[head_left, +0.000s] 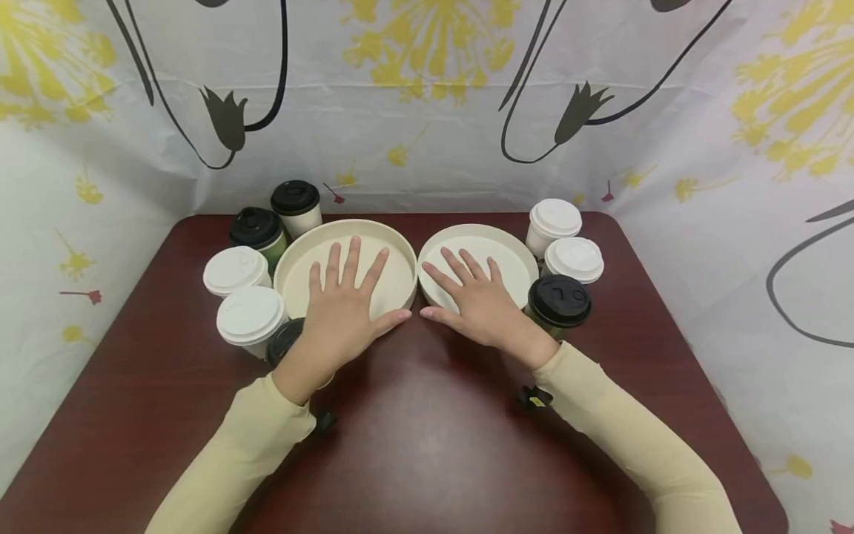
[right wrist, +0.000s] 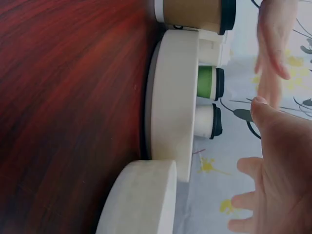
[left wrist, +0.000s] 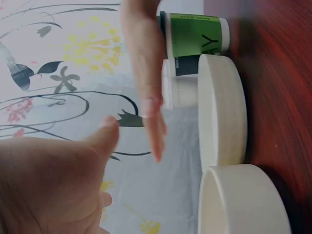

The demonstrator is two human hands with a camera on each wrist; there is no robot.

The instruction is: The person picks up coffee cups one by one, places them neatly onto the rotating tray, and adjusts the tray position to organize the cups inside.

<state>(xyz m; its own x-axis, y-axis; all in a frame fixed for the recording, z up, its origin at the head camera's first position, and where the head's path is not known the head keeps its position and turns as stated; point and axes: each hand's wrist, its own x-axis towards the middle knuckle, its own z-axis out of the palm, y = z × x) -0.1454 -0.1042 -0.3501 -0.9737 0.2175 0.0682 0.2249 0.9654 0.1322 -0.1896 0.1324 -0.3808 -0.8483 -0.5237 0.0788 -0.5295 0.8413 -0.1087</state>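
Two round cream trays stand side by side on the dark red table. Over the left tray (head_left: 400,259), my left hand (head_left: 342,308) is spread palm down with straight fingers and holds nothing. My right hand (head_left: 482,304) is spread likewise over the right tray (head_left: 517,259), also holding nothing. In the left wrist view, both the left hand (left wrist: 53,180) and the right hand (left wrist: 146,63) are raised above the tray rims. The right wrist view shows a gap between the right hand (right wrist: 287,161) and the tray wall (right wrist: 173,97).
Several lidded paper cups cluster left of the trays, among them a white-lidded cup (head_left: 250,315) and a black-lidded cup (head_left: 296,199); another black lid (head_left: 283,341) is partly behind my left wrist. On the right stand two white-lidded cups (head_left: 574,259) and a black-lidded cup (head_left: 559,300). A patterned curtain (head_left: 427,148) surrounds the table.
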